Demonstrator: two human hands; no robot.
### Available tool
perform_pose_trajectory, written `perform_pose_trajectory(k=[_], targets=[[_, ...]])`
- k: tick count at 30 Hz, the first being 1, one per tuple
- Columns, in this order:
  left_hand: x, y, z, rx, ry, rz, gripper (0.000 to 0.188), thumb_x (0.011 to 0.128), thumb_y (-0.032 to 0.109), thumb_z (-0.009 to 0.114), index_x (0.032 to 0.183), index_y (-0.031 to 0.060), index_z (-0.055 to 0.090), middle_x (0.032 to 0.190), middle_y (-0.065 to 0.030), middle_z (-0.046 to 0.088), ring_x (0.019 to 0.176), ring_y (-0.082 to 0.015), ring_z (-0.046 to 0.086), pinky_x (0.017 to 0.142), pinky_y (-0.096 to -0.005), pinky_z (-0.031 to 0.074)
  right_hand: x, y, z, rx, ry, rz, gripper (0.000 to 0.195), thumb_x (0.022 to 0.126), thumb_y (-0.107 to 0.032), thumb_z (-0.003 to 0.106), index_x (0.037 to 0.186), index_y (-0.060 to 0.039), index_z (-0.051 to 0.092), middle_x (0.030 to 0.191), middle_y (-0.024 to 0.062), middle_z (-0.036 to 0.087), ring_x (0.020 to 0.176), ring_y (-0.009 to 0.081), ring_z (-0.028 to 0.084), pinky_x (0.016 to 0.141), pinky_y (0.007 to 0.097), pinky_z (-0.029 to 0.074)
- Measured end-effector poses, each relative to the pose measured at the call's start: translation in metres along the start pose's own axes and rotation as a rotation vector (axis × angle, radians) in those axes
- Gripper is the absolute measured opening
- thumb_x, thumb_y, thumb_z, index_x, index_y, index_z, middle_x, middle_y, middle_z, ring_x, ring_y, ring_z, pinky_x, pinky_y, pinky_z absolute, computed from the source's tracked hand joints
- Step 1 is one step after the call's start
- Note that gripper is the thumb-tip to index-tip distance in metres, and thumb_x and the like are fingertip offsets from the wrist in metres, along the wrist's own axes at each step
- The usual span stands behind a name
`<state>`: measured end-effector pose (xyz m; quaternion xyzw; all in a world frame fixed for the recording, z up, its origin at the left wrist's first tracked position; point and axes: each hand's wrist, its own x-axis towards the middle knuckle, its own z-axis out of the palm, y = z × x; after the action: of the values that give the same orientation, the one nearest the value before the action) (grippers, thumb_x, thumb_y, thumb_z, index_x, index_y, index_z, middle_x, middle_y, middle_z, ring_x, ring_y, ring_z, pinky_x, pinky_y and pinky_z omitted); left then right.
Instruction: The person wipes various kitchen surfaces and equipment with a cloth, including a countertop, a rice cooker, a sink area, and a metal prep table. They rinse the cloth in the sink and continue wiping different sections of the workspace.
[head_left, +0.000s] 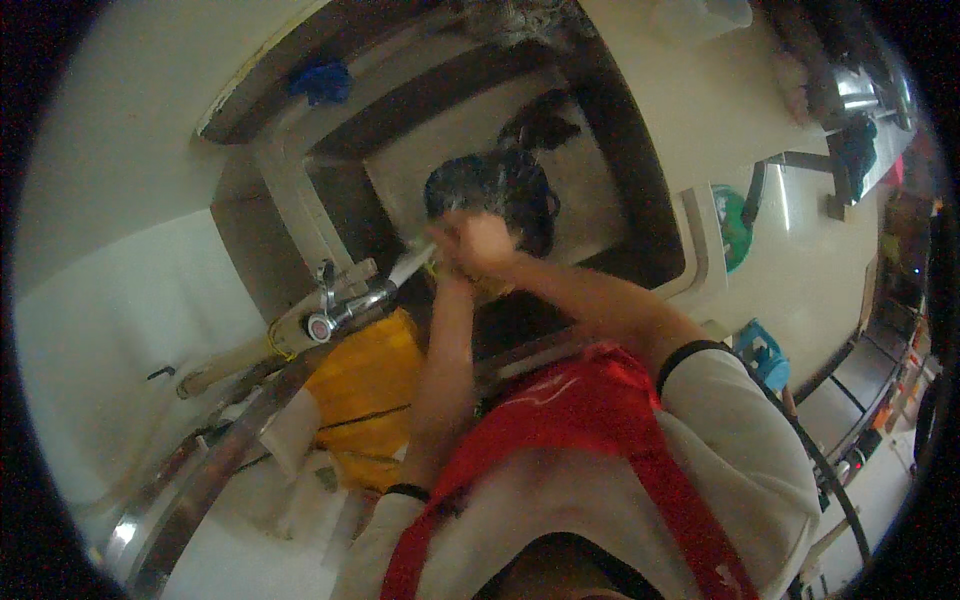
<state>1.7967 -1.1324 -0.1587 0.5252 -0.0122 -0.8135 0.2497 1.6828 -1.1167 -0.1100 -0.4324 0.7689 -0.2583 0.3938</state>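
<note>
My left hand and my right hand meet above a deep sink. Both are blurred, with the right hand's fingers curled over the left. A white stream of water runs towards them from a chrome tap at the left. Something yellowish shows just below the hands; whether they hold it is unclear. Beneath and beyond them, a dark, wet-looking item, perhaps cloth or a vessel, lies in the sink. Another dark piece lies farther back on the sink floor.
A yellow-orange cloth hangs beside my left forearm, below the tap. Blue crumpled material sits on the far left ledge. At right are a green round item and a light-blue plastic object. A metal rail runs along the lower left.
</note>
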Motion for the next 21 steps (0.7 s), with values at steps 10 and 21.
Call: perform_pose_trajectory(k=[10, 21], targets=[[-0.003, -0.007, -0.020, 0.174, 0.149, -0.120, 0.048, 0.086, 0.040, 0.053, 0.126, 0.0155, 0.045, 0.124, -0.0072, 0.047, 0.108, -0.0290, 0.047, 0.096, -0.0629, 0.031, 0.045, 0.178, 0.073, -0.453, 0.112, 0.016, 0.034, 0.082, -0.023, 0.055, 0.113, -0.0112, 0.052, 0.092, 0.0124, 0.063, 0.080, 0.0313, 0.063, 0.070, 0.0402, 0.052], [0.018, 0.002, -0.030, 0.017, -0.061, -0.154, 0.052, 0.087, 0.040, 0.051, 0.129, 0.0103, 0.040, 0.130, -0.0094, 0.042, 0.121, -0.0272, 0.038, 0.100, -0.0479, 0.032, -0.071, 0.005, 0.030, -0.122, -0.092, -0.339, 0.037, 0.084, -0.036, 0.054, 0.105, -0.0062, 0.054, 0.078, 0.0215, 0.062, 0.069, 0.0382, 0.061, 0.063, 0.0480, 0.049]])
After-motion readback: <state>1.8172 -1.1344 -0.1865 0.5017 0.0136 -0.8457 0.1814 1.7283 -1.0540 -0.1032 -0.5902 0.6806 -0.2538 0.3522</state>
